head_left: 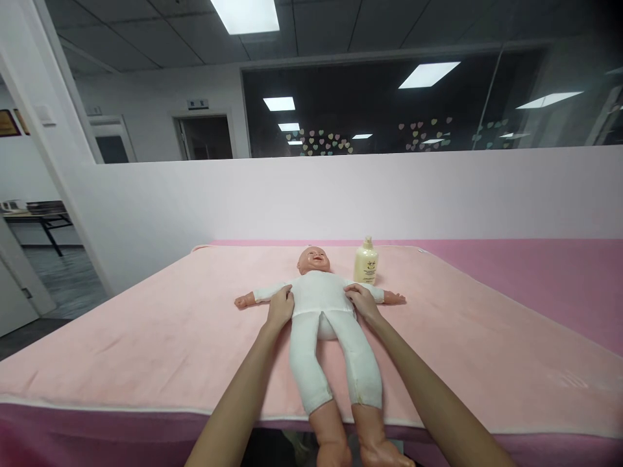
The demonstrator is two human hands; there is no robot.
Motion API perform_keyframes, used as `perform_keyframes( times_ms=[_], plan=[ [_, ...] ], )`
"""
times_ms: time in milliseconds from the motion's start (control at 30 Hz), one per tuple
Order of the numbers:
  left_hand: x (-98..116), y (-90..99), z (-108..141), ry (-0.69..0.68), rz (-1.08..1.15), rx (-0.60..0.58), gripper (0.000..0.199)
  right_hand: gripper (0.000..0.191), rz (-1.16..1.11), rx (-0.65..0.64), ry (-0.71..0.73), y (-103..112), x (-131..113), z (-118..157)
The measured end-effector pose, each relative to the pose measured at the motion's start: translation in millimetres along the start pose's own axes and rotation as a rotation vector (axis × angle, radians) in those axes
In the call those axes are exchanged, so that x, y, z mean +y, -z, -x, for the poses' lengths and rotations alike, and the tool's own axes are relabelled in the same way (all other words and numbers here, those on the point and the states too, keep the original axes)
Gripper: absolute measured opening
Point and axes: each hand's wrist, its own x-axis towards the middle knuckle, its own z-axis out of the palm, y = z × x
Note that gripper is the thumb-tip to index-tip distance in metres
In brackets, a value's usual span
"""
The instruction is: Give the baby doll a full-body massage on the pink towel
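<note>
A baby doll (321, 292) with a white cloth body lies on its back on the pink towel (160, 337), its head away from me. Its arms stretch out to both sides, and its bare lower legs hang past the near edge. My left hand (281, 306) is closed at the doll's side by the armpit, fingers curled against the white cloth. On the opposite side, my right hand (363, 301) is closed at the other armpit, with part of the fingers hidden. Just beyond my right hand, a pale yellow pump bottle (366, 262) stands upright near the doll's shoulder.
The towel covers a padded pink surface (549, 279) that runs to a low white wall (350, 198). Above the wall is dark glass with heart stickers (324, 143). At the far left, a desk (39, 217) shows through an opening.
</note>
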Motion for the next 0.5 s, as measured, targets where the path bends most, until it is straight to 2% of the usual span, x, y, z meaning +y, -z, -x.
perform_keyframes(
  times_ms=[133, 200, 300, 400, 500],
  plan=[
    [5.4, 8.6, 5.0, 0.098, -0.207, 0.015, 0.037, 0.014, 0.041, 0.001, -0.041, 3.3, 3.5, -1.7],
    [9.1, 12.0, 6.7, 0.183, -0.315, 0.035, 0.037, 0.011, 0.038, -0.017, -0.13, 5.4, 5.7, -1.4],
    [11.0, 13.6, 6.7, 0.261, -0.385, 0.032, 0.041, 0.006, -0.11, -0.053, -0.324, 7.0, 8.7, -0.5],
    [8.7, 12.0, 6.1, 0.259, -0.431, 0.066, 0.044, 0.004, -0.249, -0.068, -0.425, 7.4, 11.3, -2.6],
    [3.9, 8.9, 5.7, 0.226, -0.48, 0.126, 0.047, 0.008, -0.409, -0.006, -0.376, 9.1, 13.7, -9.1]
  ],
)
